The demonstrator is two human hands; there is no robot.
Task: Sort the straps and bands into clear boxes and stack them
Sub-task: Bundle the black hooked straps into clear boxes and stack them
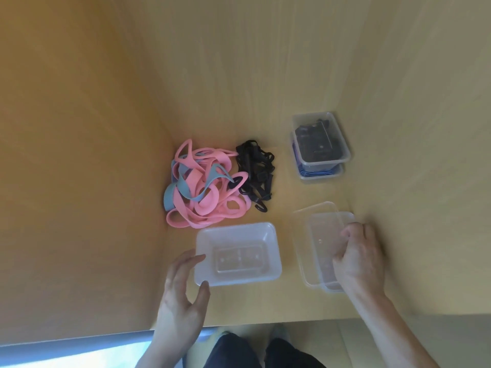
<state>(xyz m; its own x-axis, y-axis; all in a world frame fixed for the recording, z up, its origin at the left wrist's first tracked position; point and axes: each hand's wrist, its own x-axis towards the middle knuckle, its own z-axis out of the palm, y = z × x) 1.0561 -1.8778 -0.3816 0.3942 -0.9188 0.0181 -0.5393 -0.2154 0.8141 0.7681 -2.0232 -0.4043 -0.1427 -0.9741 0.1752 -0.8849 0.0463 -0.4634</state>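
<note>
An empty clear box (237, 253) stands on the wooden table near the front. My left hand (183, 290) is at its left end, fingers spread, fingertips and thumb touching the rim. My right hand (357, 257) curls its fingers over the edge of a second clear box (317, 243), which lies on top of a clear lid (303, 216). A tangled heap of pink and blue bands (202, 187) lies behind the empty box. Black straps with hooks (255, 171) lie just right of that heap. Two filled clear boxes (320, 144) stand stacked at the back right.
A wooden side wall (79, 168) rises on the left, right beside the bands. The table's front edge (265, 322) runs just below my hands, with my legs beneath it. The wooden tabletop (411, 181) stretches away to the right.
</note>
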